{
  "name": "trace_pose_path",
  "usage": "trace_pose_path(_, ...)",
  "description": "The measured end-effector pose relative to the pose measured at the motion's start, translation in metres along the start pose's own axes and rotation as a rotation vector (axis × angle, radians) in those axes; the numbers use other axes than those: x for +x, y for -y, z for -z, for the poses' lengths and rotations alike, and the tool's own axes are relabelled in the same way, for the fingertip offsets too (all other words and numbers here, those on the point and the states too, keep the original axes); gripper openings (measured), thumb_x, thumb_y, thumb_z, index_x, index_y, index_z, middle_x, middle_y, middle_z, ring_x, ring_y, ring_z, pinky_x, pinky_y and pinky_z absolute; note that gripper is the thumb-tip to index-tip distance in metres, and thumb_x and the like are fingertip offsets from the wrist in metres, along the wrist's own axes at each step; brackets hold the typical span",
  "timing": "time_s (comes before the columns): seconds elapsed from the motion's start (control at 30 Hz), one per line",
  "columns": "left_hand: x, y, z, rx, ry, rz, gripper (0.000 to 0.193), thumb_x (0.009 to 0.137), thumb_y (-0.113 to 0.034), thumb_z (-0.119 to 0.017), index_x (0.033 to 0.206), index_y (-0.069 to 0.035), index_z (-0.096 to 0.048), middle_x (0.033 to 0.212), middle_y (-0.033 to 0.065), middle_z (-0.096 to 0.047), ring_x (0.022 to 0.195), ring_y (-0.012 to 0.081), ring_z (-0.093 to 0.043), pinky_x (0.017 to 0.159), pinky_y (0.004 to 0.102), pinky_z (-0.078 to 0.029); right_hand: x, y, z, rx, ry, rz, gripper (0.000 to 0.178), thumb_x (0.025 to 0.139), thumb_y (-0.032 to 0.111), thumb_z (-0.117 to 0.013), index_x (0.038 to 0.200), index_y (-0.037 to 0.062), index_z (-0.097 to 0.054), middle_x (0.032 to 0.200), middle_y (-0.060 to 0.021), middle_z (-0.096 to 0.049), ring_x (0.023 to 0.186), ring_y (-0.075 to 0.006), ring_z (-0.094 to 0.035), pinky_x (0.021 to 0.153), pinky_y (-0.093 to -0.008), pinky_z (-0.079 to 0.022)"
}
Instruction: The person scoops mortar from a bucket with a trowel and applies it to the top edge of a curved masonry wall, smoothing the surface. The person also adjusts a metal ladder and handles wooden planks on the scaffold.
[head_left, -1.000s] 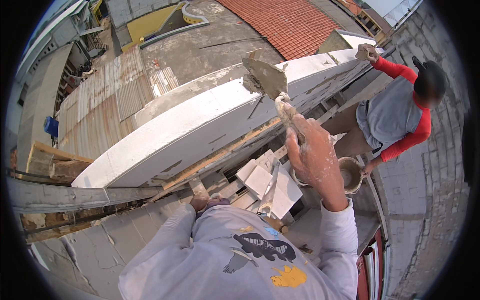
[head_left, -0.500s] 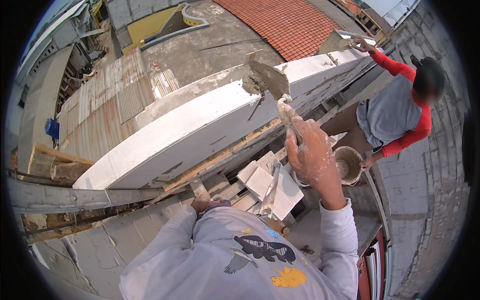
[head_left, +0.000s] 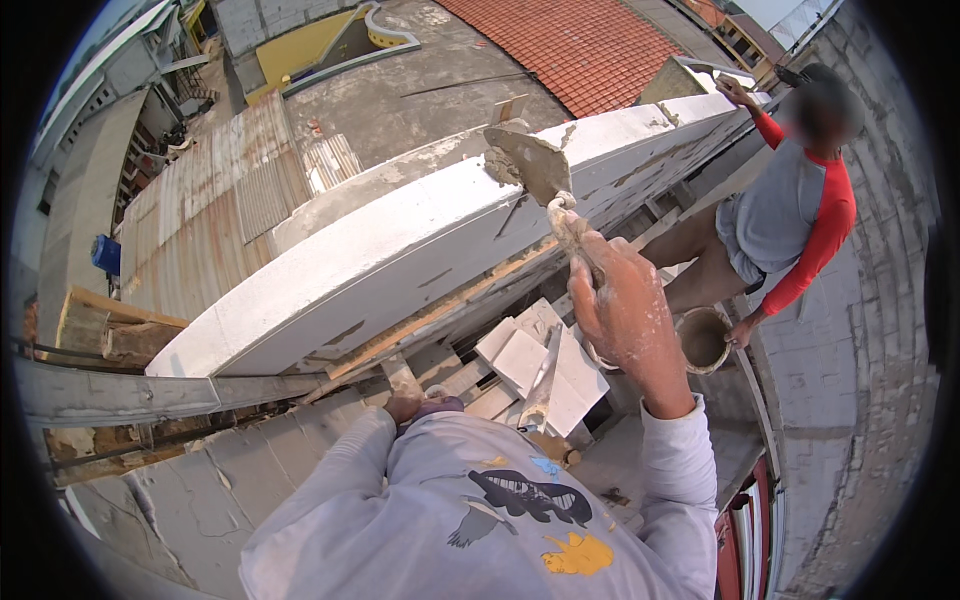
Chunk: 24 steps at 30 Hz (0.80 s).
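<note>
My right hand [head_left: 628, 310] is closed round the handle of a mortar-smeared trowel [head_left: 541, 168]. The blade reaches over the top of a white block wall [head_left: 330, 255], with wet grey mortar [head_left: 501, 166] at its tip and edge. Low at the body, my left hand [head_left: 403, 408] shows only in part beside an upright pale piece [head_left: 402, 377]; its fingers are hidden. To the right, a co-worker in a grey and red shirt holds a bucket [head_left: 703, 340] by its rim with one hand. The co-worker's other hand [head_left: 735, 91] rests near the wall's far end.
White block pieces [head_left: 545, 365] lie stacked below the wall, with a long mortar-stained tool [head_left: 541, 385] across them. A wooden plank [head_left: 450, 305] runs along the wall's near face. Beyond the wall lie a rusty corrugated roof [head_left: 200, 190] and an orange tiled roof [head_left: 570, 50].
The trowel has shifted slightly left, its blade still over the wall's top. The co-worker has straightened up and turned the head, and the bucket has moved slightly right.
</note>
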<state>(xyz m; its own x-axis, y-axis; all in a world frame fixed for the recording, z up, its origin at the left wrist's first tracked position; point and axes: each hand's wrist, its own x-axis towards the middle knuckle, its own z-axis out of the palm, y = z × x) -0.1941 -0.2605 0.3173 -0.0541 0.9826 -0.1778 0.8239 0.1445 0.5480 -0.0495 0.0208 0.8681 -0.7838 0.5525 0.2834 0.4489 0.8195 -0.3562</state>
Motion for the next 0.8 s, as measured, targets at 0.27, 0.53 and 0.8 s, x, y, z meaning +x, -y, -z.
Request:
trace_pose_path(0.27,-0.005,0.041,-0.061,-0.105,-0.064,0.203,0.025,0.086,-0.024,-0.060,0.083,-0.001,-0.069,0.093,0.0219,-0.068,0.086,0.0369,-0.071,0.078,0.0478,-0.058,0.006,0.001,-0.001,0.009,-0.014,0.016,0.034,0.091,0.007,-0.063,0.125,0.0017,-0.061,0.081,-0.0199,-0.055,0.071,-0.0379,-0.058,0.066,-0.0487,-0.047)
trace_pose_path(0.53,0.001,0.029,-0.028,0.074,0.094,0.060,0.030,0.093,-0.026,-0.051,0.094,-0.004,-0.071,0.091,0.0214,-0.072,0.086,0.0371,-0.073,0.078,0.0472,-0.059,-0.004,0.017,0.006,0.054,-0.035,0.034,0.029,0.091,0.006,-0.064,0.120,0.0011,-0.061,0.081,-0.0202,-0.055,0.070,-0.0372,-0.060,0.064,-0.0478,-0.048)
trace_pose_path(0.8,0.007,0.010,-0.004,0.066,-0.025,0.039,0.016,0.085,-0.021,-0.059,0.082,-0.009,-0.068,0.085,0.0154,-0.070,0.081,0.0332,-0.071,0.071,0.0454,-0.057,0.000,0.003,0.001,0.020,-0.029,0.021,0.032,0.090,0.004,-0.064,0.121,0.0010,-0.062,0.080,-0.0187,-0.054,0.069,-0.0358,-0.060,0.063,-0.0464,-0.047)
